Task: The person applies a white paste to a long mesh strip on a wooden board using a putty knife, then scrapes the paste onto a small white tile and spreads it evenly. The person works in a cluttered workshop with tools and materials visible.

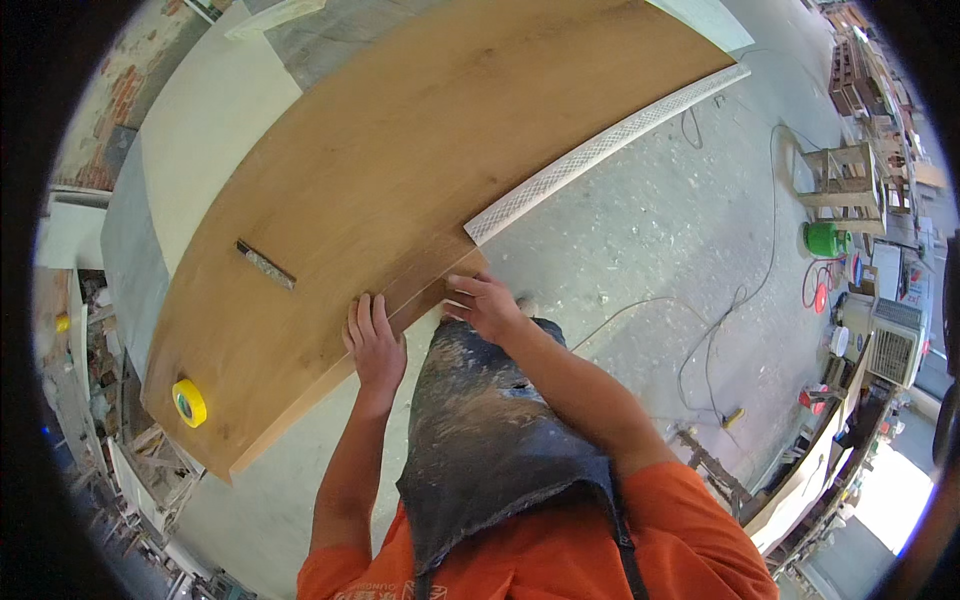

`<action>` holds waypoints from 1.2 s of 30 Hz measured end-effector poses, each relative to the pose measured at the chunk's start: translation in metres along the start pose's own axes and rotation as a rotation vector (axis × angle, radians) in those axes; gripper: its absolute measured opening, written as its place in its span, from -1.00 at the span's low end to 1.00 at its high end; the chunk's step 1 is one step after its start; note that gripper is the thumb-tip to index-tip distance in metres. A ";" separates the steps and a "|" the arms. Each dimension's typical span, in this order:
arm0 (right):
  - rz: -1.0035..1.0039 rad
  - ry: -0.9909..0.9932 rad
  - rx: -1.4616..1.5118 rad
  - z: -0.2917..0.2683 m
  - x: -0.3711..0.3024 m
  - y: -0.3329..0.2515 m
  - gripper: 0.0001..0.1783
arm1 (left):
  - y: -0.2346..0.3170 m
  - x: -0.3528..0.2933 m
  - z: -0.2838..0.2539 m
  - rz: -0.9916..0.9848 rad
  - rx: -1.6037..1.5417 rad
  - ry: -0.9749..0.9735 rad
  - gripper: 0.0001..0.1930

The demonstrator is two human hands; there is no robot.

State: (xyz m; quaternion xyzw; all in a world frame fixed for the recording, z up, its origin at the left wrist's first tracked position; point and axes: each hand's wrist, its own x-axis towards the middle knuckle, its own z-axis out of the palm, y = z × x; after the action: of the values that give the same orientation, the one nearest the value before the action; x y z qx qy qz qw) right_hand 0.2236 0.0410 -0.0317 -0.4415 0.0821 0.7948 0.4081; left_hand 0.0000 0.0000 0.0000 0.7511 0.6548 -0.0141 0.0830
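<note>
A large brown board (pixel 430 130) with a curved far edge lies before me. My left hand (pixel 375 340) rests at its near edge, fingers stretched out over the surface. Just to the right, my right hand (pixel 487 303) has its fingers bent around the brown edge strip (pixel 468 264), with the thumb below. A thin pale line runs along the strip between both hands. Beyond the right hand, a white strip with a crosshatch pattern (pixel 600 150) follows the board's edge. A dark, narrow tool with a speckled part (pixel 266 264) and a yellow tape roll (pixel 189 403) lie on the board.
Pale sheets (pixel 215 130) lie past the board's far left side. Cables (pixel 712 335) trail over the speckled grey floor (pixel 640 260) at the right. Farther right stand a wooden stool (pixel 845 185), a green container (pixel 822 239) and a cluttered bench. Scrap wood lies at the lower left.
</note>
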 end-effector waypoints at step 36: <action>-0.277 0.069 -0.019 0.028 0.026 0.016 -0.57 | -0.019 0.100 -0.017 0.601 -0.253 0.021 -0.31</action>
State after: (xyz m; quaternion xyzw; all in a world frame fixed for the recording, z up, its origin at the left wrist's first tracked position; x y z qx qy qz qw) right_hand 0.1870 0.0589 -0.0392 -0.4794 0.0268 0.7159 0.5069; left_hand -0.0060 0.1031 0.0021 0.8947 0.4012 0.1003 0.1690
